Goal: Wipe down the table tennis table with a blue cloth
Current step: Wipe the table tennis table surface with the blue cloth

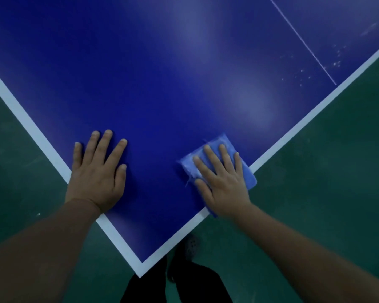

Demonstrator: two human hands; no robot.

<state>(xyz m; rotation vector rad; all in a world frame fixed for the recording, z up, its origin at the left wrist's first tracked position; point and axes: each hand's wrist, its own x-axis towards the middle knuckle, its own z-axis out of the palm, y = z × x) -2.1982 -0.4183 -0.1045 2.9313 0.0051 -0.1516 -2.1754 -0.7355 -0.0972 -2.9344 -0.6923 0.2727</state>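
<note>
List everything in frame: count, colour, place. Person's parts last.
table tennis table: 1, dark blue with white edge lines, corner pointing at the camera, fills the upper middle
centre line: 1, thin white, upper right of the tabletop
specks: several, whitish, beside the centre line near the right edge
blue cloth: 1, light blue, at the right edge, partly overhanging it
floor: green, both sides
shoe: 1 visible, dark, below the corner
left hand: flat, bare on the table
right hand: fingers spread flat on the cloth
</note>
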